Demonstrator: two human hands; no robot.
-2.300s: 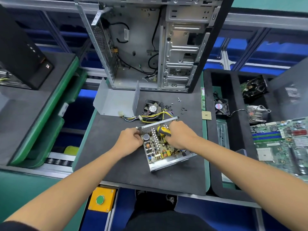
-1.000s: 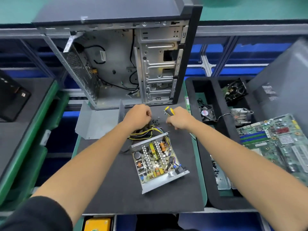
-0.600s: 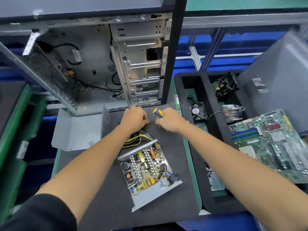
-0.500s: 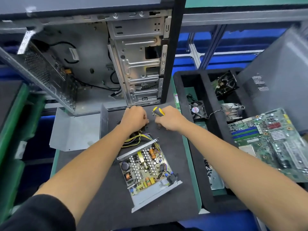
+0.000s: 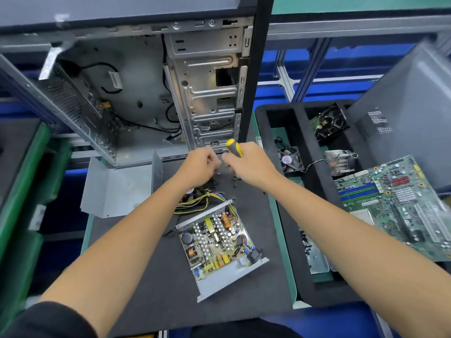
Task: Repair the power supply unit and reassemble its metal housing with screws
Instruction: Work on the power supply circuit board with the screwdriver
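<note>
The open power supply unit (image 5: pixel 217 242) lies on the dark mat, circuit board up in its metal base, yellow and black wires running off its far end. Its bent grey metal cover (image 5: pixel 117 189) stands to the left. Small black screws (image 5: pixel 235 181) lie scattered on the mat beyond the unit. My right hand (image 5: pixel 249 164) grips a yellow-and-black screwdriver (image 5: pixel 233 148) over those screws. My left hand (image 5: pixel 201 167) hovers beside it with curled fingers over the screws; whether it pinches one is hidden.
An open computer case (image 5: pixel 151 93) stands at the back of the mat (image 5: pixel 146 276). On the right a black foam tray (image 5: pixel 302 186) holds fans, a heatsink and screws. A motherboard (image 5: pixel 400 206) and a grey side panel (image 5: pixel 410 98) lie further right.
Both hands left the power supply unit and moved back to the loose screws near the case. The right hand kept the screwdriver and has raised it a little.
</note>
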